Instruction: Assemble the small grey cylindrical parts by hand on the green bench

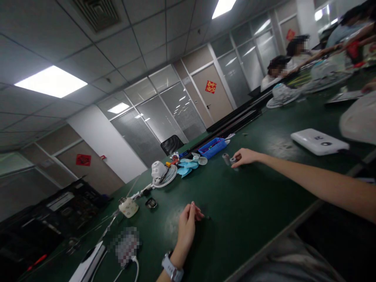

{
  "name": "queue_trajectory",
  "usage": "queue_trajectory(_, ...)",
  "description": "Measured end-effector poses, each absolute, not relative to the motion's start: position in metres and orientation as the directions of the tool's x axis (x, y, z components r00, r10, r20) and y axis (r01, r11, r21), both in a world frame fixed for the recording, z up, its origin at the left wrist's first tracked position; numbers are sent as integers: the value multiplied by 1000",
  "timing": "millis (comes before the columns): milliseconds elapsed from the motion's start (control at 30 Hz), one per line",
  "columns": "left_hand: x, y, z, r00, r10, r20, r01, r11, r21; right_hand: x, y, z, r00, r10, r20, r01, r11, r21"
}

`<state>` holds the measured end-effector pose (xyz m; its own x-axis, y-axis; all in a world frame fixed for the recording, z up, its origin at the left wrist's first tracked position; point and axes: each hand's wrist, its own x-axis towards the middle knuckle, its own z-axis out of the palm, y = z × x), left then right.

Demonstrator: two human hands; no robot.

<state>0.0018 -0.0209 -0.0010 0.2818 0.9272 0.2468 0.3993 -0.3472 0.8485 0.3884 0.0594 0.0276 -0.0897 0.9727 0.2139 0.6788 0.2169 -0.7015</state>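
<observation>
My right hand [246,156] reaches far out over the green table [235,203], its fingertips closed around a small grey metal cylinder [233,160]. A second, similar grey cylinder [226,158] stands just left of it. Nearer to me, my left hand [188,221] rests low over the tabletop with thumb and fingers pressed together. A small dark piece [208,217] shows at its fingertips; I cannot make out its kind. A wristwatch [172,268] is on my left wrist.
Beyond the hands lie a blue tray [212,148], light-blue fan blades [188,166] and a white fan part [160,172]. A patterned jar [128,207] and a small dark round container [150,203] stand left. A white device [319,141] lies right; people sit at the far right.
</observation>
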Motion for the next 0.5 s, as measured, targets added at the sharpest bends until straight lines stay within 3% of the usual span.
queue_trajectory(233,3,-26,2,265,930,253,371,-341,864,384,56,23,-55,991,125,588,134,-798)
queue_trajectory(500,-2,-23,3,200,951,237,306,-290,907,379,53,25,-79,982,174,655,183,-733)
